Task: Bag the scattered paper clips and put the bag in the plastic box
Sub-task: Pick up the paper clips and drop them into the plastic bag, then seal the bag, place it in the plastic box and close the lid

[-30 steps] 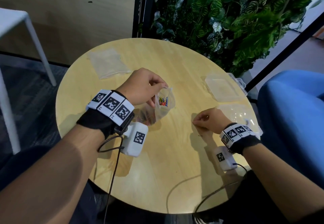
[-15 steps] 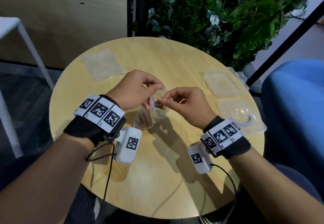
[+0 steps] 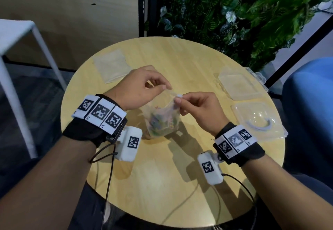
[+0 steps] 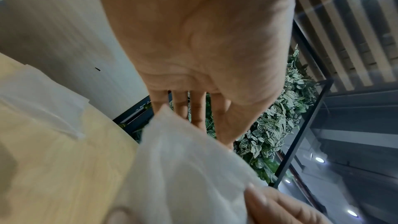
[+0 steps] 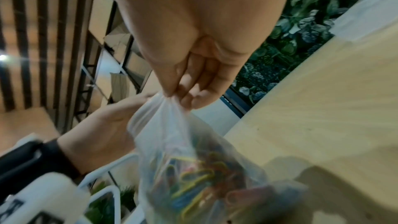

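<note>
A clear plastic bag (image 3: 163, 120) (image 4: 189, 168) (image 5: 193, 156) hangs over the middle of the round wooden table (image 3: 162, 184); coloured paper clips (image 5: 196, 175) lie heaped in its bottom. My left hand (image 3: 142, 87) pinches the bag's top edge on the left side. My right hand (image 3: 196, 107) (image 5: 183, 94) pinches the top edge on the right between thumb and forefinger. The clear plastic box (image 3: 239, 84) lies open at the right of the table, with its other half (image 3: 257, 121) nearer to me.
A stack of spare clear bags (image 3: 111, 66) (image 4: 41, 94) lies at the table's far left. A white stool (image 3: 19, 37) stands left of the table, a plant wall (image 3: 234, 10) behind it, a blue seat (image 3: 310, 107) at the right.
My right hand left the table at the right and came up to the bag's mouth, taking its right edge. The bag now hangs stretched between both hands.
</note>
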The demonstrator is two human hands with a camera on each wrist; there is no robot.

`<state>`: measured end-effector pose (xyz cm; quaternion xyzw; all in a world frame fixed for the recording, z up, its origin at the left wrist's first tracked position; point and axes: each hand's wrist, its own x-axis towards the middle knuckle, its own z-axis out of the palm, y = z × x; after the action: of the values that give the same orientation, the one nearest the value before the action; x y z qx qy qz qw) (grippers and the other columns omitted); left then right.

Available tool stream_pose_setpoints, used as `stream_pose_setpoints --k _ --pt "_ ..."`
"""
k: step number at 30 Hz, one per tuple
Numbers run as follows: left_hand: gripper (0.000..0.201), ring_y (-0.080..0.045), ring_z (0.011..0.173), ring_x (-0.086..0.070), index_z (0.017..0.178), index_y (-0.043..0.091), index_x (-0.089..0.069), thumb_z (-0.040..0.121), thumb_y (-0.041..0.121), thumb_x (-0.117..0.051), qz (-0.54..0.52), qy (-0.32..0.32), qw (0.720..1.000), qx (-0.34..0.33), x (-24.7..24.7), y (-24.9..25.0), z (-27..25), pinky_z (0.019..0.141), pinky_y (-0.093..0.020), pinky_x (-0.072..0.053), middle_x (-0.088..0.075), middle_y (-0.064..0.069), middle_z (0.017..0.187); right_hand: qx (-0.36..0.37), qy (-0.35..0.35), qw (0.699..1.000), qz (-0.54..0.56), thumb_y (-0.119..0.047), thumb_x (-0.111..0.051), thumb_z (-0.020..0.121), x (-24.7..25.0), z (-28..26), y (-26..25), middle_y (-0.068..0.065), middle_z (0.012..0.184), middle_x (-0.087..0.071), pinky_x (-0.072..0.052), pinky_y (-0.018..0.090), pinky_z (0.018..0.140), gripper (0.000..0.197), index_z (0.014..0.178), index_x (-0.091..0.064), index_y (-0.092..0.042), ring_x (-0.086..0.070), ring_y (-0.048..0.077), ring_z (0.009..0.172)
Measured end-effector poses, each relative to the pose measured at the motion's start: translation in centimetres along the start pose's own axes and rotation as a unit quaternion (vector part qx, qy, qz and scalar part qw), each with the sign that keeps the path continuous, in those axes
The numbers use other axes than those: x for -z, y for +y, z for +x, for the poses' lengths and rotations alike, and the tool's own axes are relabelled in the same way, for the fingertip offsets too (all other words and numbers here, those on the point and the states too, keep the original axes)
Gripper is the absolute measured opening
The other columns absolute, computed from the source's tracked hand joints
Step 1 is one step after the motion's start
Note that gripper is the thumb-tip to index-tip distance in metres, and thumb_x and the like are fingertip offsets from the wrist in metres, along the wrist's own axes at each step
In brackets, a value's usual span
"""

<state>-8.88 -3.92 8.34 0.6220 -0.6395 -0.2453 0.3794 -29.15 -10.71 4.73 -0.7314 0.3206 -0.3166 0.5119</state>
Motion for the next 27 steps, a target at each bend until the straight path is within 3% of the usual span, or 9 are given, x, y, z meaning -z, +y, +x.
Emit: stream_pose_setpoints --k 2,5,8,10,13,16,18,23,27 --pt "0.011 -0.008 0.099 -0.063 0.1 0.024 -0.078 0.091 0.023 -0.072 -0.005 0.013 0.999 -0.031 0.0 0.4 -0.3 0.09 -0.018 -0.048 -0.068 0.007 0.104 0.023 0.022 0.999 -0.02 -0.018 -0.068 0.088 -0.6 -0.3 -0.7 0.007 0.069 -0.073 -0.052 0.026 0.057 0.018 0.084 -0.075 -0.003 -0.063 0.014 0.053" --pt "0.005 -0.008 0.089 -0.067 0.088 0.021 -0.079 0.085 0.025 -0.078 -0.013 0.003 0.999 -0.049 -0.4 0.9 -0.6 0.086 -0.018 -0.051 -0.073 0.006 0.09 0.028 0.027 0.998 -0.052 -0.022 -0.066 0.091 -1.5 -0.8 -1.2 0.006 0.067 -0.074 -0.056 0.035 0.056 0.021 0.08 -0.073 -0.006 -0.068 0.021 0.052" --pt "0.006 -0.007 0.081 -0.067 0.083 0.018 -0.079 0.084 0.024 -0.079 -0.005 -0.011 0.999 -0.051 -0.6 0.5 -0.5 0.079 -0.014 -0.051 -0.073 0.005 0.082 0.002 0.015 0.999 -0.03 -0.019 -0.064 0.092 -2.1 -1.0 -1.0 0.011 0.066 -0.073 -0.055 0.045 0.059 0.022 0.081 -0.07 -0.001 -0.068 0.027 0.052" --pt "0.009 -0.008 0.085 -0.068 0.084 0.015 -0.078 0.085 0.024 -0.078 -0.009 -0.032 0.998 -0.048 -0.5 0.2 -0.4 0.082 -0.012 -0.05 -0.073 0.004 0.086 -0.008 0.006 1.0 0.009 -0.015 -0.064 0.092 -2.2 -0.9 -0.8 0.018 0.067 -0.071 -0.055 0.048 0.059 0.022 0.083 -0.068 0.004 -0.066 0.029 0.051" --pt "0.012 -0.011 0.09 -0.069 0.087 0.012 -0.076 0.087 0.024 -0.075 -0.011 -0.043 0.998 -0.048 -0.3 -0.3 -0.3 0.089 -0.018 -0.053 -0.072 0.001 0.091 -0.029 -0.011 0.996 0.078 -0.008 -0.063 0.091 -2.1 -0.7 -0.7 0.028 0.067 -0.066 -0.057 0.038 0.058 0.019 0.084 -0.066 0.009 -0.063 0.026 0.05" --pt "0.011 -0.014 0.089 -0.068 0.088 0.01 -0.076 0.088 0.022 -0.075 0.02 -0.026 0.999 -0.025 0.2 -1.3 -0.3 0.086 -0.024 -0.055 -0.071 0.0 0.091 -0.071 0.003 0.99 0.124 -0.006 -0.061 0.091 -1.9 -0.4 -0.5 0.02 0.065 -0.065 -0.054 0.026 0.054 0.014 0.083 -0.066 0.005 -0.062 0.018 0.047" --pt "0.012 -0.014 0.086 -0.066 0.088 0.01 -0.075 0.089 0.021 -0.074 0.048 -0.012 0.999 0.003 0.8 -2.1 -0.2 0.08 -0.026 -0.054 -0.069 0.0 0.09 -0.109 0.025 0.982 0.151 -0.007 -0.061 0.091 -1.5 -0.1 0.0 0.013 0.062 -0.065 -0.054 0.025 0.054 0.014 0.08 -0.066 0.001 -0.062 0.015 0.047" --pt "0.015 -0.016 0.083 -0.062 0.089 0.011 -0.075 0.091 0.025 -0.071 0.089 0.021 0.993 0.074 2.1 -4.0 -0.3 0.071 -0.016 -0.046 -0.071 -0.001 0.087 -0.206 0.063 0.952 0.217 -0.015 -0.057 0.095 -1.1 0.9 2.2 0.004 0.063 -0.064 -0.05 0.02 0.052 0.022 0.075 -0.062 -0.008 -0.055 0.009 0.049" --pt "0.011 -0.02 0.08 -0.06 0.087 0.014 -0.07 0.094 0.023 -0.067 0.127 0.028 0.986 0.102 1.1 -4.5 0.5 0.074 -0.027 -0.045 -0.068 -0.005 0.086 -0.271 0.079 0.921 0.269 -0.015 -0.049 0.099 -3.2 2.0 4.1 0.003 0.057 -0.057 -0.05 0.018 0.047 0.023 0.078 -0.056 -0.008 -0.053 0.008 0.045"
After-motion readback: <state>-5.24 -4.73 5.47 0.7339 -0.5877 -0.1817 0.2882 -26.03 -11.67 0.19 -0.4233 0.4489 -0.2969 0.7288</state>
